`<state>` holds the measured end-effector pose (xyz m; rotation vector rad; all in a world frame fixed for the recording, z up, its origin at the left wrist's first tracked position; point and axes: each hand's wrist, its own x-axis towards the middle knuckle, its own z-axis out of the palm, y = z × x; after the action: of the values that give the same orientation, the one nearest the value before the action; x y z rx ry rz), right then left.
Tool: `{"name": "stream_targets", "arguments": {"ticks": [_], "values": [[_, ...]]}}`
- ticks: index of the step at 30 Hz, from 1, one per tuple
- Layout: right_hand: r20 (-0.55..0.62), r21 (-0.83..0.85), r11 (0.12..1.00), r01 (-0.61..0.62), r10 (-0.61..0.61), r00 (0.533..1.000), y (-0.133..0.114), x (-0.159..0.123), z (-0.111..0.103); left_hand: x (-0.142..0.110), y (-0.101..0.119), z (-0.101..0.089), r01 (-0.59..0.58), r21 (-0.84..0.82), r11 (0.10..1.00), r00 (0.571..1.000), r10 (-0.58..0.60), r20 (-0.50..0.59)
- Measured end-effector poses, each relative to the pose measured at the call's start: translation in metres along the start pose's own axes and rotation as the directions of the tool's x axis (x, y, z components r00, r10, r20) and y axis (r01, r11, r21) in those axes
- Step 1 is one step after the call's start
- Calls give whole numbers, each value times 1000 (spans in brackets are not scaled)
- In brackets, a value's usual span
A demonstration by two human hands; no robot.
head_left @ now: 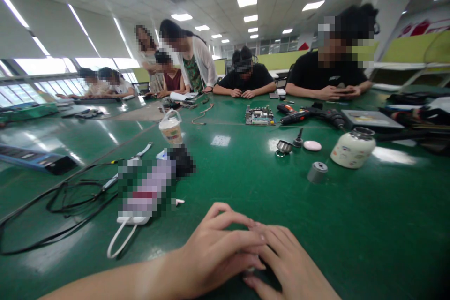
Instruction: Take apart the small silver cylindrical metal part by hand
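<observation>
My left hand [225,246] and my right hand [286,260] meet low in the middle, just above the green table. The bent fingers of the left one lie over the fingertips of the right one. Both are curled closed around a small gap. A tiny pale spot shows in this gap, too hidden to name. Left of my hands lies a small white and pink earbud [179,202]. Farther left, a blurred-out flat thing, lilac and perhaps a phone [147,194], has a white strap loop [121,243] at its near end.
Black cables [75,192] lie at left, with a lidded drink cup [171,129] beyond. At right stand a cream jar [353,150], a grey metal cylinder [317,172], a metal cap [284,146] and a pink oval [312,146]. Behind are a circuit board [259,116], power drills [298,115] and several people.
</observation>
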<state>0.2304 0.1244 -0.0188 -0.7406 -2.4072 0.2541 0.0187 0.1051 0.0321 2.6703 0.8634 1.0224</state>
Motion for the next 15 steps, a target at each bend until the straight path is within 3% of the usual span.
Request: {"name": "stream_targets", "arguments": {"ticks": [9, 15], "values": [[-23, -32, 999, 37, -38, 999, 0, 1, 2, 0, -1, 4, -31, -6, 1000, 991, 30, -133], [-34, 8, 1000, 24, -23, 999, -1, 3, -1, 3, -4, 1, 123, -217, 968, 992, -128, -8]]}}
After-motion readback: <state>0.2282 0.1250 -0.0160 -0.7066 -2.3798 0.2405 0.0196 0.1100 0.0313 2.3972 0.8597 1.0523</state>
